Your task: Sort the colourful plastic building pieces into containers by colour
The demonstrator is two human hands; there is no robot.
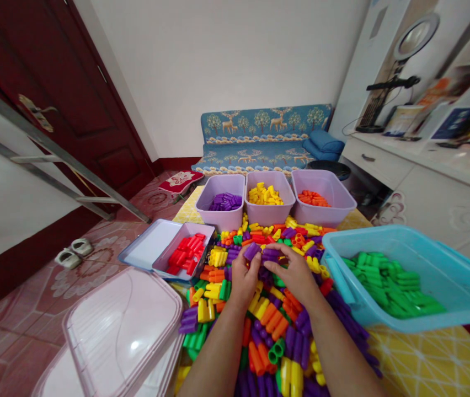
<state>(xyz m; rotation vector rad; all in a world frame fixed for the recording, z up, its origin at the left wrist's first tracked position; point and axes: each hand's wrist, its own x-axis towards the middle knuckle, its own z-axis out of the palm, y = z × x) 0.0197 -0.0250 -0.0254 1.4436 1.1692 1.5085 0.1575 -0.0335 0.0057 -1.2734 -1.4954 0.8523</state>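
My left hand (244,275) is closed on a purple plastic bullet-shaped toy block (252,252) above the middle of a mixed pile. Close beside it, the fingers of my right hand (290,269) are bent round another purple block (271,255). Under both hands spreads a heap of joined tube-like blocks in yellow (285,375), orange (274,321), green (276,351) and purple (297,344). Behind the heap stand three lilac bins: one with purple blocks (225,202), one with yellow blocks (265,194), one with orange blocks (313,198).
A blue tub (458,300) with green blocks stands on the right. On the left, a smaller tray (161,266) holds red blocks, with clear lids (123,325) nearer me. A yellow patterned cloth (433,358) covers the table. Beyond are a blue sofa (260,151) and a ladder (65,157).
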